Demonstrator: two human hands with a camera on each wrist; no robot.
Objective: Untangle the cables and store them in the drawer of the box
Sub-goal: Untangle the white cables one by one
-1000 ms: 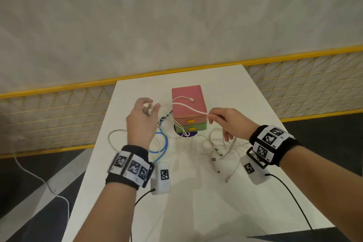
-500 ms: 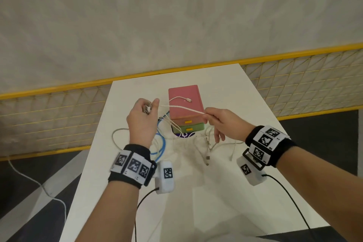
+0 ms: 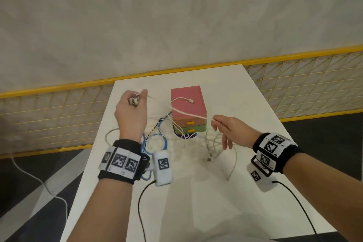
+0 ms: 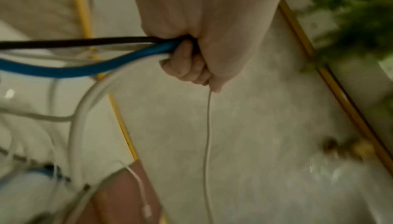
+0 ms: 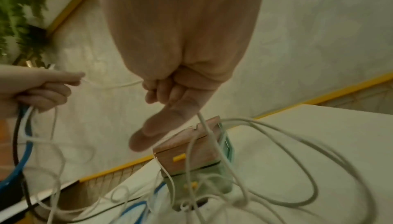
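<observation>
A small box (image 3: pixel 188 104) with a pink top, an orange-handled pink drawer and a green drawer below stands mid-table; both drawers look closed. A thin white cable (image 3: pixel 188 113) stretches taut between my hands across the box's front. My left hand (image 3: pixel 132 112), raised left of the box, grips a bundle of cable ends: blue (image 4: pixel 63 69), black and white strands show in the left wrist view. My right hand (image 3: pixel 225 126), right of the box, pinches the thin white cable, with other white loops (image 5: pixel 287 143) hanging from it. Another white plug end (image 3: pixel 191 101) lies on the box's top.
Tangled blue (image 3: pixel 157 143) and white cables (image 3: pixel 214 149) lie on the white table (image 3: pixel 206 192) in front of the box. A yellow mesh fence (image 3: pixel 304 88) runs behind and beside the table. A loose white cord (image 3: pixel 39 180) trails on the dark floor at the left.
My hands have drawn apart: the left rose up and left with its bundle, the right slid right along the thin white cable, which is now pulled straighter across the box.
</observation>
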